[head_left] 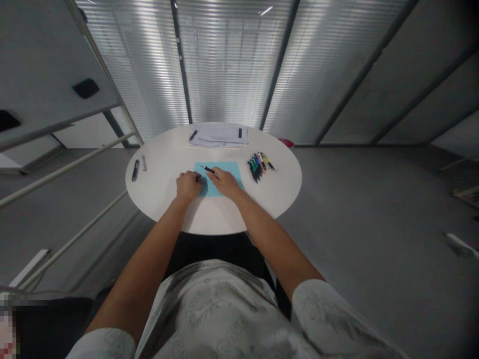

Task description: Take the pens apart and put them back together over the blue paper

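Pen [208, 170], dark-barrelled with a thin pale tip, sits in the right grip [223, 182], which is closed around it over a light-blue sheet [224, 192]. Its tip points forward and toward the left; whether it touches the sheet cannot be told. The left grip [189, 185], at the sheet's left edge, is narrow and curled around a small dark piece [197, 177], perhaps a cap. The step looks like handling an uncapped pen; a controlled stroke would call for a steady right grip and a sheet kept from sliding. Right of the right grip lies a row of assorted pens [256, 165]; beyond both grips, stacked papers [219, 135]; left of the left grip, a dark marker [135, 170] and a whitish one [143, 162], all on the white tabletop [213, 219]. No brand or writing is legible.
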A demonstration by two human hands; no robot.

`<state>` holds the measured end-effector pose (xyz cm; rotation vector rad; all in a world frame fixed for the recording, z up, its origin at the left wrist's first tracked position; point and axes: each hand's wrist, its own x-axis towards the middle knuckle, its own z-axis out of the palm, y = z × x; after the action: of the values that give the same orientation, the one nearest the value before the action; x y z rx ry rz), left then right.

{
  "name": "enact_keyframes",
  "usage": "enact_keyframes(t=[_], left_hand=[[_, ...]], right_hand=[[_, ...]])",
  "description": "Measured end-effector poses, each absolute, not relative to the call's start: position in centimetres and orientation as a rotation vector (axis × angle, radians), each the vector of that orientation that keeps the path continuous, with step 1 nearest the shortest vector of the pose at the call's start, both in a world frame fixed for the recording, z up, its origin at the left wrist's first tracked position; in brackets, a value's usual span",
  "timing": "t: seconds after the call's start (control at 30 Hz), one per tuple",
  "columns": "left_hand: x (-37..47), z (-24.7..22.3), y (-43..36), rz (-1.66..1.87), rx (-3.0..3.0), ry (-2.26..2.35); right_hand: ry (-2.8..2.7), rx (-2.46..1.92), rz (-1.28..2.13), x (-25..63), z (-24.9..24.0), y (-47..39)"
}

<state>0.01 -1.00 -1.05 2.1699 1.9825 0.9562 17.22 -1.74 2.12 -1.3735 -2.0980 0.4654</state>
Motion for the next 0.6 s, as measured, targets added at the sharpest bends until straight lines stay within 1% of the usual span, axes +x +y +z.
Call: enact_keyframes(t=[0.33,0.6], left_hand=[[-0.12,-1.0,-0.8,0.921,2.216,1.976],[-0.06,-0.83,-0.85,0.945,2.163,1.843]], right_hand=[[-2.113,-1.377,0.461,17.15,1.65,-1.37],[-2.12,-1.455,0.374,17.25,1.35,-1.15]])
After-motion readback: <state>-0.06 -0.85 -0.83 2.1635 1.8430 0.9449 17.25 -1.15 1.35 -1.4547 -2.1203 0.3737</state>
